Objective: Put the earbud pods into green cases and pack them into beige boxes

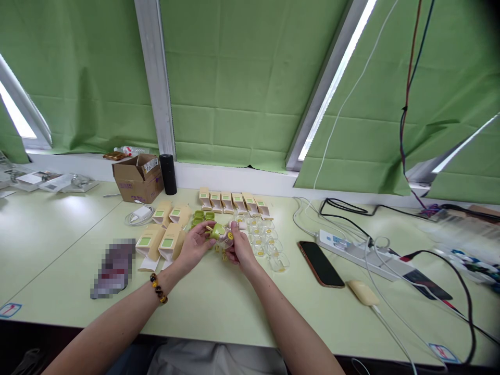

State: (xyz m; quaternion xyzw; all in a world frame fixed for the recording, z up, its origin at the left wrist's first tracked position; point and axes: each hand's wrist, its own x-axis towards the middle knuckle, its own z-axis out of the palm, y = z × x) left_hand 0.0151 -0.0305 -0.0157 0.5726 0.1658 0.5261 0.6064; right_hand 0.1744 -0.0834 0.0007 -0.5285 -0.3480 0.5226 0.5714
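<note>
My two hands meet above the middle of the table. My left hand (195,242) pinches a small light-green cup-like piece (217,230) with a thin stick beside it. My right hand (242,247) grips a small clear container with a round yellow sticker (229,237), thumb on top. The two pieces touch or nearly touch; my fingers hide how they meet. Just beyond my left hand sit several darker green cups (198,215). To the right of my right hand stand rows of clear little cups (269,240), some with yellow stickers. Tiny yellow pieces (224,257) lie below my hands.
Open cream cartons (149,240) stand at left, with another row of cartons (226,202) behind. A pixelated item (113,268) lies at left. At right are a phone (321,263), a power strip (357,255), a cream case (363,292) and cables. A cardboard box (138,179) stands at the back.
</note>
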